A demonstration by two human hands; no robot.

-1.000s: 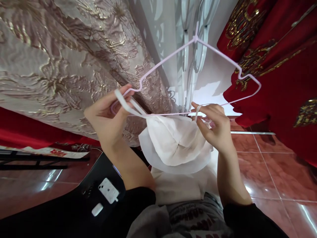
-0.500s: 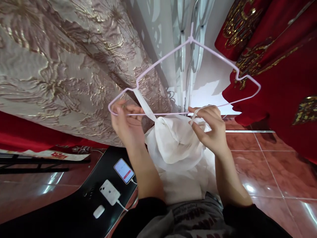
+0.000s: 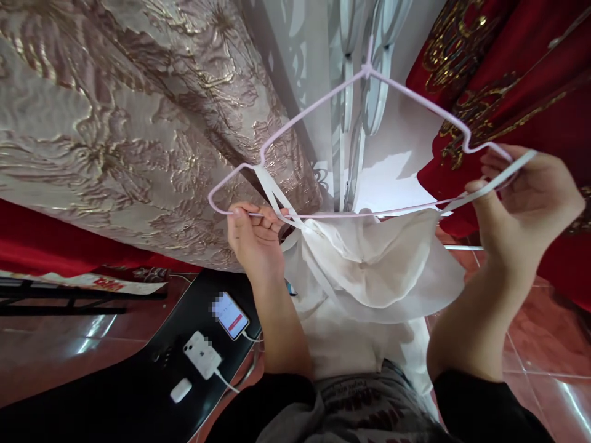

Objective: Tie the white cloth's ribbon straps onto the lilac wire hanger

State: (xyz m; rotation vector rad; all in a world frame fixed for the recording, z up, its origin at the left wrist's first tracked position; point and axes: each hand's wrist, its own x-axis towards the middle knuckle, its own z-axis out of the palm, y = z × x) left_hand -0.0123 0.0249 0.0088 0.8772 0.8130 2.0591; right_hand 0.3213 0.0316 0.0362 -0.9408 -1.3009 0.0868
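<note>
One pink hanger (image 3: 367, 70) stands up in front of the person, its lower bar pinched between the thumb and fingers of the left hand (image 3: 256, 246). The right hand (image 3: 530, 197) is bent round the hanger's right end, one strap (image 3: 501, 178) drawn across thumb and fingers; I can't tell whether they close on the bar. The other strap (image 3: 273, 189) sits in the left notch, and the white garment (image 3: 378, 271) hangs below. The hanger's left end overlaps the gold-patterned fabric (image 3: 161, 123), its right end the red fabric (image 3: 545, 123), with open white wall (image 3: 392, 147) between. On the black table (image 3: 138, 375) I count two phones, one lit (image 3: 231, 317) near the edge, one face down (image 3: 202, 355) with an Apple logo, and one white case (image 3: 181, 390). The shirt's (image 3: 364, 406) lettering is unreadable.
</note>
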